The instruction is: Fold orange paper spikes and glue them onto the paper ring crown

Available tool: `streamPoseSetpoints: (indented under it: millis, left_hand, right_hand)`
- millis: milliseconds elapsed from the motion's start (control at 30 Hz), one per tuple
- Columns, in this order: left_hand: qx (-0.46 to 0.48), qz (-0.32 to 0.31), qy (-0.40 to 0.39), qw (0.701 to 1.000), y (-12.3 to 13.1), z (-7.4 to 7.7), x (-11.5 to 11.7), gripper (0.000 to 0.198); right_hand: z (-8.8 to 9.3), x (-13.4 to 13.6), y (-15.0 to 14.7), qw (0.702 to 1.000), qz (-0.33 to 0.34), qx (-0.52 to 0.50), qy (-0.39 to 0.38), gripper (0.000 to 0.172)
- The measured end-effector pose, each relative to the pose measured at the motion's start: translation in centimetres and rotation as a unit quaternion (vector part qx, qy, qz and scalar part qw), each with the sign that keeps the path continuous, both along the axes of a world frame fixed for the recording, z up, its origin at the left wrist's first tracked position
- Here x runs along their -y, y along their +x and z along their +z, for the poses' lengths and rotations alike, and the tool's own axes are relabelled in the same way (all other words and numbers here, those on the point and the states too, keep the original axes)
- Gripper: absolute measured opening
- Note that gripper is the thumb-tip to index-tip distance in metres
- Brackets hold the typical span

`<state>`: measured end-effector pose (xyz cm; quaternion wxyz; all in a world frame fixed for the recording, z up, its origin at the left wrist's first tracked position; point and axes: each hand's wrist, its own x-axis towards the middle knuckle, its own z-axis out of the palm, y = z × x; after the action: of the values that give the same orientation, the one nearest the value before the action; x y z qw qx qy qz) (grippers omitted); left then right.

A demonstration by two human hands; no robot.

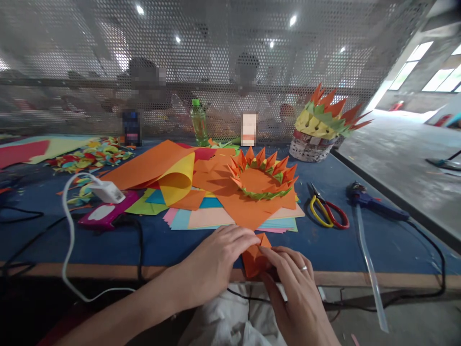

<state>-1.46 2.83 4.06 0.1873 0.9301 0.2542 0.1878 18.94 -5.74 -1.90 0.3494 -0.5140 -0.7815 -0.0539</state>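
Observation:
A small folded piece of orange paper lies at the table's front edge, partly hidden by my fingers. My left hand presses on its upper left part with the fingers together. From the right, my right hand, with a ring on one finger, pinches the paper between thumb and fingers. Just beyond my hands are a stack of coloured sheets and large orange sheets. On these sheets rests a ring of folded orange and green paper points.
Scissors with yellow and red handles and a blue glue gun with a clear glue stick lie at right. A layered paper basket stands behind them. At left are a purple power strip, cables and paper scraps. A green-capped bottle stands behind.

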Motion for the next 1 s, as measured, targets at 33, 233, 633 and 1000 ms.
streamPoseSetpoints:
  millis: [33,233,633,1000]
  left_hand:
    - [0.002,-0.007,0.003,1.000,-0.2,0.1,0.2,0.052]
    - [0.024,0.013,0.002,1.000,-0.8,-0.3,1.0,0.054]
    - [0.098,-0.029,0.373,0.922,-1.1,-1.9,1.7,0.028]
    - [0.102,0.119,0.209,0.965,0.2,-3.0,2.9,0.024]
  right_hand:
    - [0.0,0.0,0.1,1.000,0.000,-0.007,-0.003,0.042]
    - [0.8,0.1,0.3,0.996,0.037,-0.070,-0.039,0.044]
    - [2.5,-0.8,1.3,0.995,0.083,-0.039,0.050,0.043]
    - [1.4,-1.1,0.7,0.998,0.052,-0.033,0.031,0.020]
